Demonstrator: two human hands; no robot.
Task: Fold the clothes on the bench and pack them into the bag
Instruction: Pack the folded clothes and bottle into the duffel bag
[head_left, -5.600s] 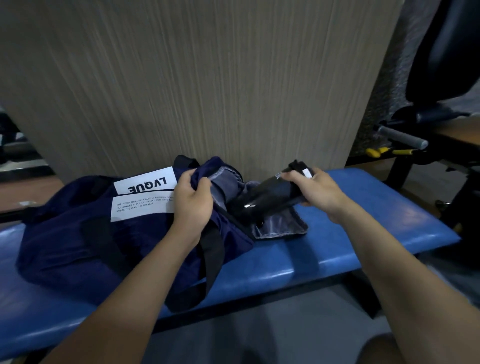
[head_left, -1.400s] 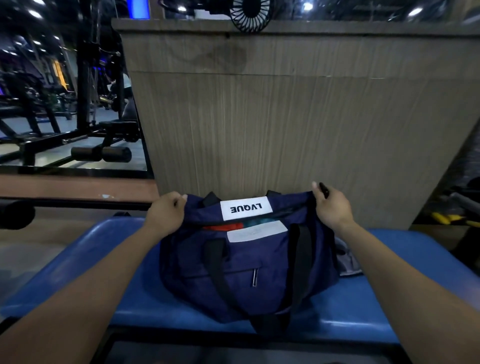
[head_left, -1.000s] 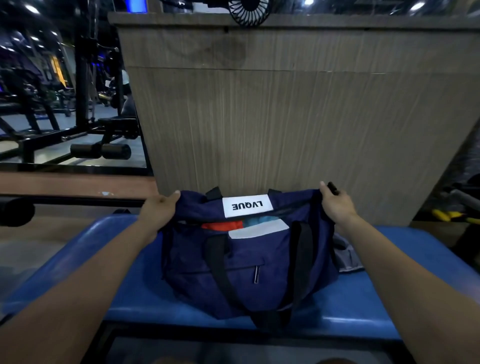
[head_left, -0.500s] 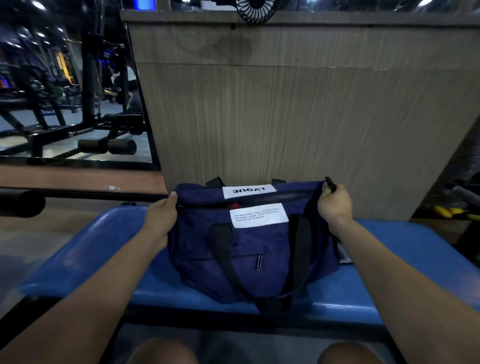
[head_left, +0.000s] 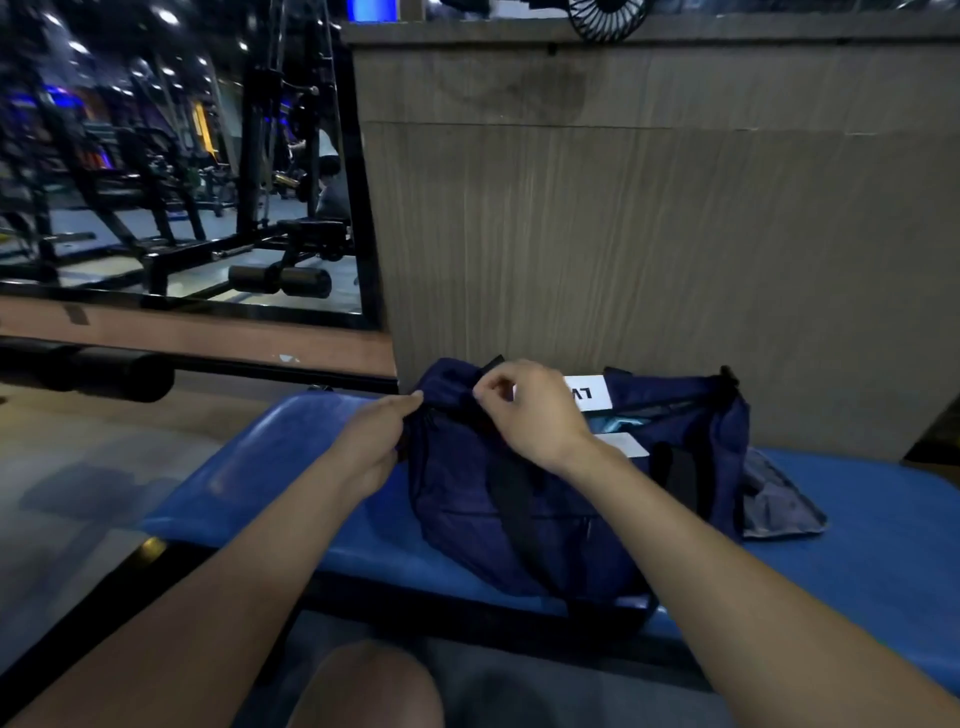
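One white "LV" label (head_left: 586, 393), navy bag (head_left: 467, 514)

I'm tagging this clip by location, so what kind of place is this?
Most likely a gym. A padded blue bench holds a navy duffel bag, and black weight machines with roller pads show at upper left, possibly in a mirror.
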